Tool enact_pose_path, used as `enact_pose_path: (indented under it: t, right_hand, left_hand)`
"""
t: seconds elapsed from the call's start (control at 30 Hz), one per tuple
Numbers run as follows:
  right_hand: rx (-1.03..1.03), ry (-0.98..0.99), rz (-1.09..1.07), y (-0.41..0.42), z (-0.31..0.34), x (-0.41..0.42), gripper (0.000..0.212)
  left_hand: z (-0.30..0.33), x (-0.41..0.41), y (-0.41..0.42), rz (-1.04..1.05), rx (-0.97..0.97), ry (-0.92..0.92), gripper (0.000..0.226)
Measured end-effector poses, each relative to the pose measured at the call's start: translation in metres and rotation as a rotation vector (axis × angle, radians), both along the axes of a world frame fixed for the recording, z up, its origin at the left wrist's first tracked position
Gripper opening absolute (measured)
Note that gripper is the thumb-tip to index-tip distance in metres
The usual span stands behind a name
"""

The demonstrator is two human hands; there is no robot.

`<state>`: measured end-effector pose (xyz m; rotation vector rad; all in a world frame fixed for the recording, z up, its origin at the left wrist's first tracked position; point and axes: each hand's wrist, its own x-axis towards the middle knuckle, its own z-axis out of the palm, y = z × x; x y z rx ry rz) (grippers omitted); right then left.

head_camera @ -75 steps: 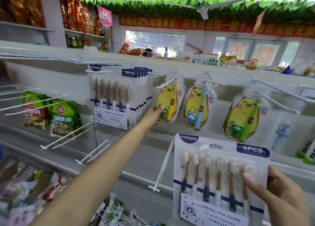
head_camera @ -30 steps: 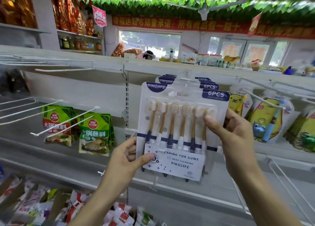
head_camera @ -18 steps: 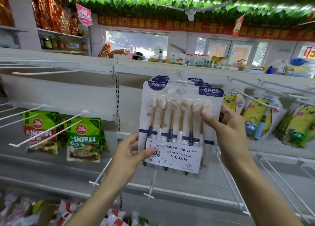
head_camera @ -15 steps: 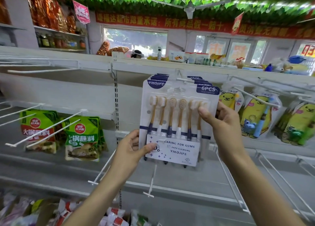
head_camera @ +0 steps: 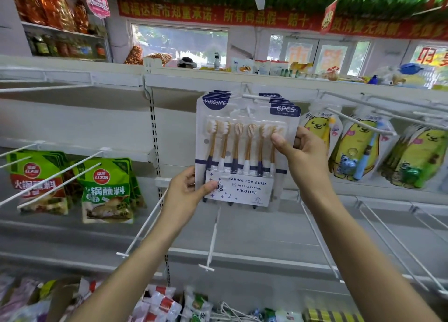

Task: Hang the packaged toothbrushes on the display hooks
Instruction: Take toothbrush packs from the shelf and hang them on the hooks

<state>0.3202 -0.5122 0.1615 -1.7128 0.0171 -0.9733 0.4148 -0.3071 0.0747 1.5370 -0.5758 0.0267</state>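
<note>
Toothbrush pack [head_camera: 244,149]: upright, long axis vertical, held against the hung packs [head_camera: 278,98] on the display hook [head_camera: 252,96].
Hang hole: at the pack's top, just beside the hook tip — whether it is threaded I cannot tell.
Left hand [head_camera: 186,195]: fingers pinch the lower left corner.
Right hand [head_camera: 303,156]: fingers pinch the right edge — nearer the hook.
</note>
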Motion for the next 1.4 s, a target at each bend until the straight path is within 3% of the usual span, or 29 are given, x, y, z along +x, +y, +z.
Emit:
enact_pose_path:
  t: [0.23, 0.37, 0.47, 0.6, 0.73, 0.9, 1.13, 1.4]
  right_hand:
    - [0.021, 0.043, -0.06, -0.001, -0.003, -0.005, 0.028]
    - [-0.015, 0.174, -0.186, -0.009, -0.02, -0.012, 0.034]
    - [-0.1, 0.205, -0.245, -0.015, -0.041, -0.028, 0.034]
    - [-0.396, 0.245, -0.354, -0.025, -0.069, -0.066, 0.036]
    - [-0.666, 0.341, -0.438, -0.041, -0.093, -0.11, 0.041]
    - [-0.803, 0.469, -0.464, -0.063, -0.109, -0.172, 0.047]
    - [-0.922, 0.584, -0.555, -0.099, -0.113, -0.269, 0.056]
    - [-0.908, 0.674, -0.69, -0.161, -0.115, -0.391, 0.059]
  left_hand:
    - [-0.005, -0.005, 0.002, -0.033, 0.021, 0.029, 0.028]
    - [-0.023, -0.014, 0.008, 0.11, 0.109, 0.053, 0.052]
    - [-0.043, -0.029, 0.015, 0.293, 0.135, -0.051, 0.072]
    - [-0.056, -0.06, 0.015, 0.419, 0.315, -0.294, 0.068]
    - [-0.052, -0.089, -0.002, 0.277, 0.518, -0.544, 0.055]
    - [-0.043, -0.12, -0.049, 0.022, 0.626, -0.788, 0.052]
    - [-0.036, -0.183, -0.135, -0.202, 0.609, -0.958, 0.059]
    - [-0.032, -0.277, -0.237, -0.331, 0.625, -1.049, 0.062]
